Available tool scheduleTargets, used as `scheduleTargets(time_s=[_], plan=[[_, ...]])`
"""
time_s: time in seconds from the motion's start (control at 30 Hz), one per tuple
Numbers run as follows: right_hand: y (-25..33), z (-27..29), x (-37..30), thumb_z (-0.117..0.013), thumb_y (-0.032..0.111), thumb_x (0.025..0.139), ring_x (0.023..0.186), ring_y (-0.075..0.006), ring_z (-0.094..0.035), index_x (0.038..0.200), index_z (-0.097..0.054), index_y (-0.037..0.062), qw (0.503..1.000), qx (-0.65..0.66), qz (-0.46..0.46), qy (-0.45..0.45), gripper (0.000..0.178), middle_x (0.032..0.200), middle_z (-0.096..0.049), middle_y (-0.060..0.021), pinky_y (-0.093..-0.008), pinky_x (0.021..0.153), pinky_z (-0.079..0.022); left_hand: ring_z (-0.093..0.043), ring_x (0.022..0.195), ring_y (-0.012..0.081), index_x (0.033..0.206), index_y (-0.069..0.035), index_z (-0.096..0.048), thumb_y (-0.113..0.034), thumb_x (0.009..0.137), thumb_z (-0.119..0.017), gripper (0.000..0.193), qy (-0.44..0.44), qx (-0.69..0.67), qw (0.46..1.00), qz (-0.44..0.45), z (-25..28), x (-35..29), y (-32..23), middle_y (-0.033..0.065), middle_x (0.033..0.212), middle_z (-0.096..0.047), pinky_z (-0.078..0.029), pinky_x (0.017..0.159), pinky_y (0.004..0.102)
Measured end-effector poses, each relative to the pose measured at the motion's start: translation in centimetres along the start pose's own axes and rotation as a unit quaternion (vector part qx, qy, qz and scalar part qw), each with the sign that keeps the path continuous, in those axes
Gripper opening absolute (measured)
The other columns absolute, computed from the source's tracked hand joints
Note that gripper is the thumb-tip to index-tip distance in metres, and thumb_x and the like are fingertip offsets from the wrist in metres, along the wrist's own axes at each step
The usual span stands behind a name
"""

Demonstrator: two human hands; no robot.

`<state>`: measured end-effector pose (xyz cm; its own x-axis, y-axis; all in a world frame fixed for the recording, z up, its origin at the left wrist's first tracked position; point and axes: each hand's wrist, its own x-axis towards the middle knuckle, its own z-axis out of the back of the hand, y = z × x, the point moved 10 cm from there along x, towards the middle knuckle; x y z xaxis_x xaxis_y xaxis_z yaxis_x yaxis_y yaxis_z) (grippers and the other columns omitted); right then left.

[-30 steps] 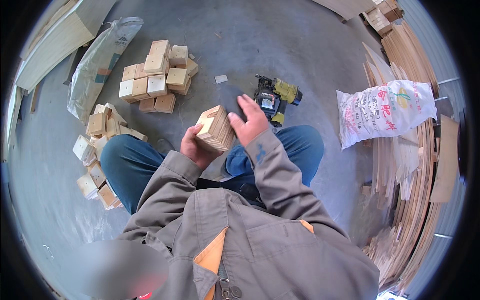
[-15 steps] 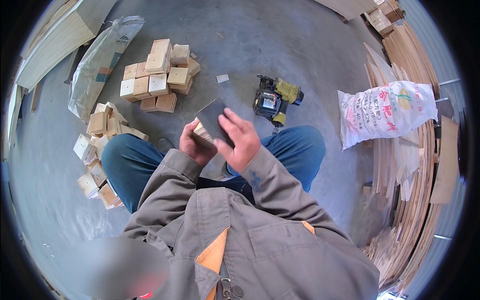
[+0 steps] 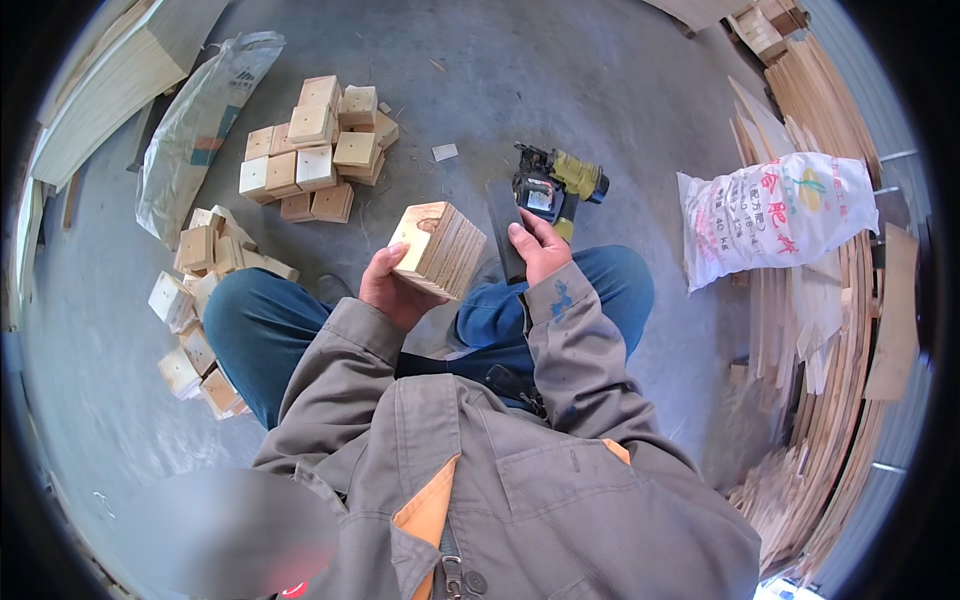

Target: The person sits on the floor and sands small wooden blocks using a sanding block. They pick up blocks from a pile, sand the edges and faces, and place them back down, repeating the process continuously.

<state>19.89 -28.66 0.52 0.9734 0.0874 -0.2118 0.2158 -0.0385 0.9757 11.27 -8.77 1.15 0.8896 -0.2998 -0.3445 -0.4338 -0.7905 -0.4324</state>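
Note:
My left hand [image 3: 392, 292] is closed round a layered plywood block [image 3: 442, 256] between my knees. The block is tilted, with its pale face and striped edges showing. My right hand [image 3: 544, 252] grips a stiff, flat dark piece [image 3: 506, 236] that looks like a sanding board. It stands nearly edge-on, to the right of the block and apart from it. The thumb lies on the dark piece; some of the other fingers are hidden behind it. Just beyond that hand, a yellow and black nail gun [image 3: 576, 178] lies on the floor, partly covered by the dark piece.
Wooden blocks [image 3: 316, 168] are stacked ahead on the left, and more blocks [image 3: 195, 248] lie beside my left knee. A white sack [image 3: 778, 222] rests on wood strips [image 3: 780, 325] at the right. An empty-looking bag [image 3: 205, 130] and boards [image 3: 125, 95] are at far left.
The dark piece was flat against the block under my right hand. It has been lifted off to the right and turned edge-on, uncovering the block, which has tilted in my left hand.

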Motion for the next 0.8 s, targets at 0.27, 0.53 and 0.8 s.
scheduleTargets(time_s=[0.27, 0.53, 0.8], plan=[[-0.3, -2.4, -0.7, -0.067, 0.015, 0.1, 0.106, -0.0154, -0.066, 0.14, -0.058, -0.0013, 0.968, 0.232, -0.088, 0.039, 0.044, 0.122, -0.068, -0.01, -0.0284, 0.091, -0.054, -0.06, 0.126, 0.0316, 0.151, -0.012, -0.043, -0.057, 0.085, -0.068, 0.083, -0.024, 0.04, 0.999, -0.009, 0.7, 0.5, 0.2, 0.0133, 0.14, -0.059, -0.051, 0.103, 0.0504], [-0.1, -4.2, -1.6, -0.067, 0.015, 0.1, 0.114, -0.0133, -0.062, 0.145, -0.054, -0.0001, 0.983, 0.112, -0.04, 0.142, 0.05, 0.133, -0.065, -0.0095, -0.0293, 0.101, -0.049, -0.064, 0.122, 0.0303, 0.142, -0.011, -0.053, -0.052, 0.097, -0.059, 0.062, -0.137, -0.048, 0.988, -0.052, 4.5, 1.1, -0.3, 0.0113, 0.134, -0.065, -0.05, 0.106, 0.0481], [-0.6, -5.9, -2.6, -0.074, 0.023, 0.096, 0.103, -0.0128, -0.065, 0.147, -0.053, 0.0037, 0.983, 0.024, -0.032, 0.18, 0.059, 0.128, -0.068, -0.0128, -0.0293, 0.093, -0.053, -0.06, 0.123, 0.0328, 0.139, -0.013, -0.058, -0.062, 0.095, -0.056, 0.065, -0.204, -0.064, 0.977, -0.002, 5.2, 0.1, 0.5, 0.0125, 0.132, -0.064, -0.045, 0.106, 0.0522]])
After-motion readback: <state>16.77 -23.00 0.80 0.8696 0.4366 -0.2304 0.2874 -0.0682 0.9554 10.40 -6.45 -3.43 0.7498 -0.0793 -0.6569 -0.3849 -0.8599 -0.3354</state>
